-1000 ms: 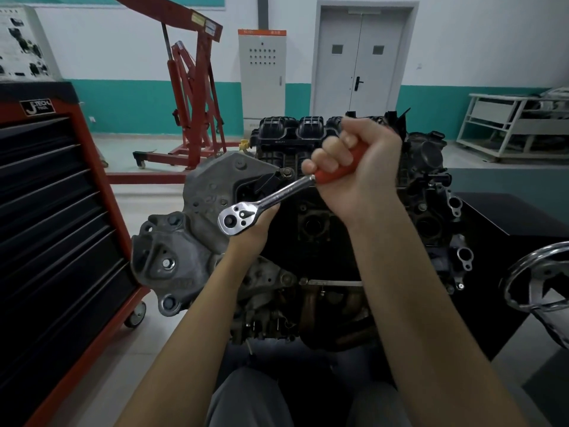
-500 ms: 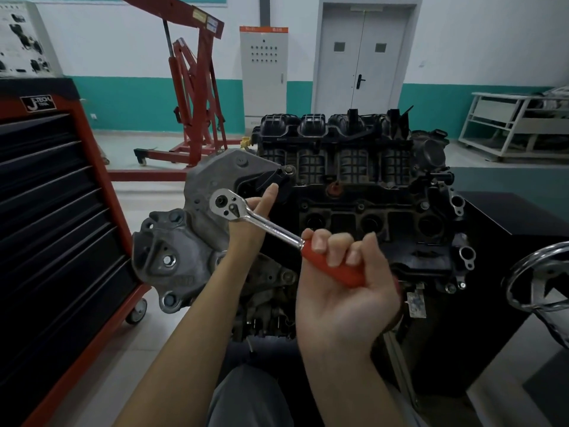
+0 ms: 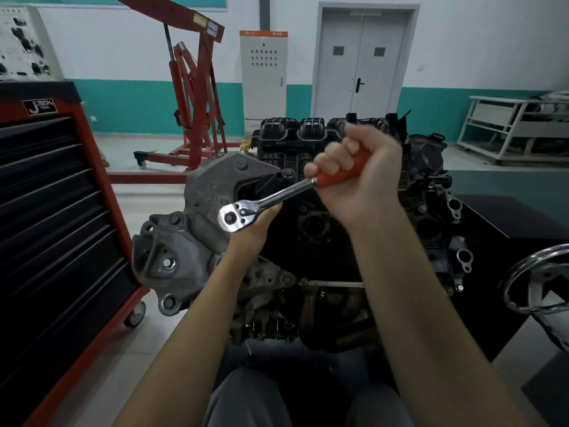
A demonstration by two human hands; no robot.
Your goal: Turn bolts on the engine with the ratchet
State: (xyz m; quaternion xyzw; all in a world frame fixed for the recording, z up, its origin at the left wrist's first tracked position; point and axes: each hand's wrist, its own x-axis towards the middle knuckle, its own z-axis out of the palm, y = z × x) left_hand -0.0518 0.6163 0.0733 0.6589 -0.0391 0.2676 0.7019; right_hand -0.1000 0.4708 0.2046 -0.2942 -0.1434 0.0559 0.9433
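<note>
While the engine (image 3: 354,229) stands in the middle on its stand, the ratchet wrench (image 3: 268,200) sits on it at its left side. The right hand (image 3: 360,180) clenches the orange handle; the left hand (image 3: 252,229) supports the head, its fingers hidden. If the socket sits crooked, it may slip and the knuckles may strike the black manifold (image 3: 295,131). The red tool cabinet (image 3: 61,229) stands near on the left, the chrome wheel (image 3: 535,282) on the right.

We cannot see the left hand's (image 3: 251,228) fingers behind the ratchet (image 3: 238,215) head; our right hand (image 3: 354,177) is motion-blurred; the handwheel (image 3: 535,282) is cut off.
</note>
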